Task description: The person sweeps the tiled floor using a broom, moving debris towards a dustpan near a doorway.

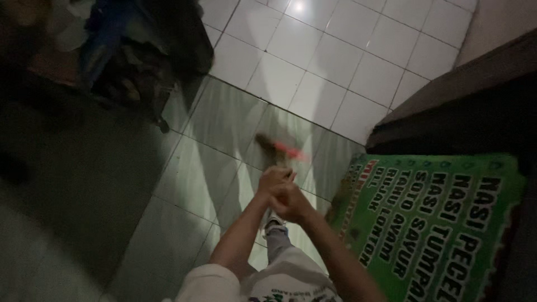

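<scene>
Both my hands grip the top of a thin broom handle in front of me. My left hand (272, 180) sits on top and my right hand (291, 202) closes just below it. The broom head (275, 148), brownish bristles with a red band, is blurred on the tiled floor (212, 173) ahead of my hands. My leg in light trousers and a shoe (274, 223) shows below the hands.
A green printed mat (442, 223) with white and black lettering lies on the floor at right. A dark wooden piece of furniture (475, 106) stands behind it. Dark clutter with a blue item (112, 39) fills the upper left. Brighter white tiles (335, 50) lie further ahead.
</scene>
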